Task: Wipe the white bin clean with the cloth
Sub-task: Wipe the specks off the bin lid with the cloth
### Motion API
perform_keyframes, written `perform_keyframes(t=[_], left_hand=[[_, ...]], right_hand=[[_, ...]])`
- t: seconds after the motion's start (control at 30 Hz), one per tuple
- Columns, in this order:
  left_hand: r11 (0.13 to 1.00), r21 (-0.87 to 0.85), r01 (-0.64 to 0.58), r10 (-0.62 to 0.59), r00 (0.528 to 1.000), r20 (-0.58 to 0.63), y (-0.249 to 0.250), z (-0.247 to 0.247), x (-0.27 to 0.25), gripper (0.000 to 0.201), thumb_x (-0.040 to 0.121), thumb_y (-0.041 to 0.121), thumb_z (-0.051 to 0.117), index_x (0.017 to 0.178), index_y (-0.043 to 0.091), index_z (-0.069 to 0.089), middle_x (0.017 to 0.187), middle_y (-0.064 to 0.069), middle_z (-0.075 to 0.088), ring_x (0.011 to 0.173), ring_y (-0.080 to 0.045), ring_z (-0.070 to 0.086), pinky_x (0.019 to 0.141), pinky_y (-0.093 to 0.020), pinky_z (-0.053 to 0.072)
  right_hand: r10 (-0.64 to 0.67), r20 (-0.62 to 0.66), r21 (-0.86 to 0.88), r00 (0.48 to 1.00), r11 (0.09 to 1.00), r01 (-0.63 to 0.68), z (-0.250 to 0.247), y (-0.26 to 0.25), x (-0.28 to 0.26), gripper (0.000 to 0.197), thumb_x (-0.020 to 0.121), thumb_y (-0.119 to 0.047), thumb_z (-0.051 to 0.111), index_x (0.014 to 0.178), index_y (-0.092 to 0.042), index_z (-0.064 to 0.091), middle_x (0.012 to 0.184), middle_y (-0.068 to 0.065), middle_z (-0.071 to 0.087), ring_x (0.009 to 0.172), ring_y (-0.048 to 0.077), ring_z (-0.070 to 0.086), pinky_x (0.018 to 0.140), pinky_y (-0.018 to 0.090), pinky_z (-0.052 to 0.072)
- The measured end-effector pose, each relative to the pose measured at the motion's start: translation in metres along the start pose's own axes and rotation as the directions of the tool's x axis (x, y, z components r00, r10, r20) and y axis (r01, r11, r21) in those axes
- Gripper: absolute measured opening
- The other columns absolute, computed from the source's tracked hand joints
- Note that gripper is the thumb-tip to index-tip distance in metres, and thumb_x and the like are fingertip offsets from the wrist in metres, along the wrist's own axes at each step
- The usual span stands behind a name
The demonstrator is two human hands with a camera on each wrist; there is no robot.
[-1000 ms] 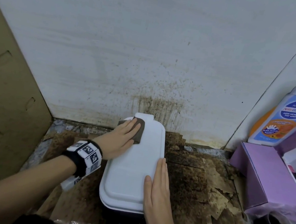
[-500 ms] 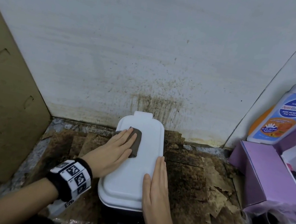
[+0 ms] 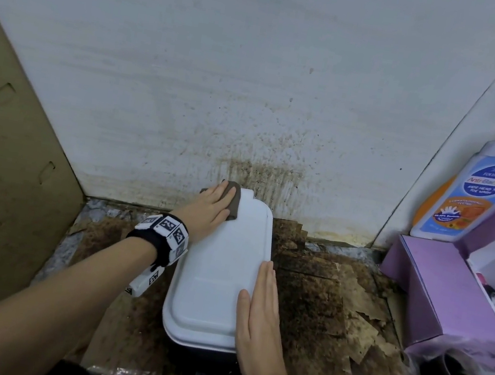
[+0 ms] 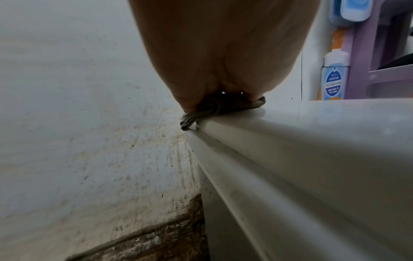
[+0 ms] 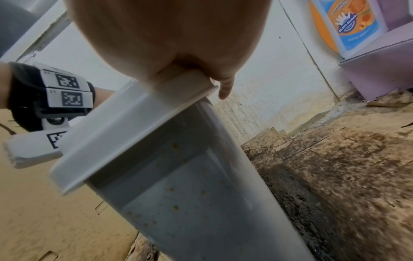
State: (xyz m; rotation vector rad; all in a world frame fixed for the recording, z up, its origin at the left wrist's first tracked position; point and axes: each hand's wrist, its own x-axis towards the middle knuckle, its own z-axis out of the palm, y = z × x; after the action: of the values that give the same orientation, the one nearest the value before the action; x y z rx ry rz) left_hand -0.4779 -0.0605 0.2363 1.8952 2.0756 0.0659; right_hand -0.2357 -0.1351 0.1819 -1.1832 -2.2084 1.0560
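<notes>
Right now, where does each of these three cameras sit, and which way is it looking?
Head: worn on the head, looking down at the white plastic bin; both hands and forearms show.
Left wrist: along the left hand pressing the brown cloth onto the lid's far end.
Right wrist: along the right hand flat on the lid's edge.
All views share the bin.

White bin [image 3: 220,267], brown cloth [image 3: 235,203], purple box [image 3: 437,292], blue-and-orange labelled bottle [image 3: 471,197], brown-speckled white wall [image 3: 255,91].

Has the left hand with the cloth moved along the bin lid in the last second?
Yes. The left hand slid the cloth to the lid's far left corner, nearest the stained wall.
</notes>
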Motion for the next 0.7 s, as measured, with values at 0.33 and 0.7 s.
perform_keyframes(t=[0.33,0.7], left_hand=[[0.995,-0.043,-0.085,0.087,0.995,0.042,0.002,0.011,-0.053,0.058,0.112,0.03,0.025,0.162,0.016,0.0,0.169,-0.006,-0.015,0.157,-0.022,-0.013,0.127,-0.034,-0.004],[0.976,-0.163,-0.141,0.146,0.989,0.018,0.031,0.049,-0.146,0.079,0.091,0.062,0.003,0.16,0.026,-0.009,0.161,0.013,-0.031,0.145,0.003,-0.035,0.122,-0.022,-0.016]], right_hand=[[0.009,0.01,0.013,1.0,1.0,-0.009,0.001,0.0,-0.001,0.061,0.106,-0.048,0.019,0.153,-0.035,-0.017,0.157,-0.027,-0.026,0.144,-0.011,-0.023,0.121,0.02,-0.006],[0.003,-0.002,0.004,1.0,1.0,-0.003,0.002,0.002,-0.003,0.061,0.107,-0.044,0.021,0.154,-0.032,-0.016,0.159,-0.022,-0.025,0.144,-0.01,-0.022,0.12,0.018,-0.007]])
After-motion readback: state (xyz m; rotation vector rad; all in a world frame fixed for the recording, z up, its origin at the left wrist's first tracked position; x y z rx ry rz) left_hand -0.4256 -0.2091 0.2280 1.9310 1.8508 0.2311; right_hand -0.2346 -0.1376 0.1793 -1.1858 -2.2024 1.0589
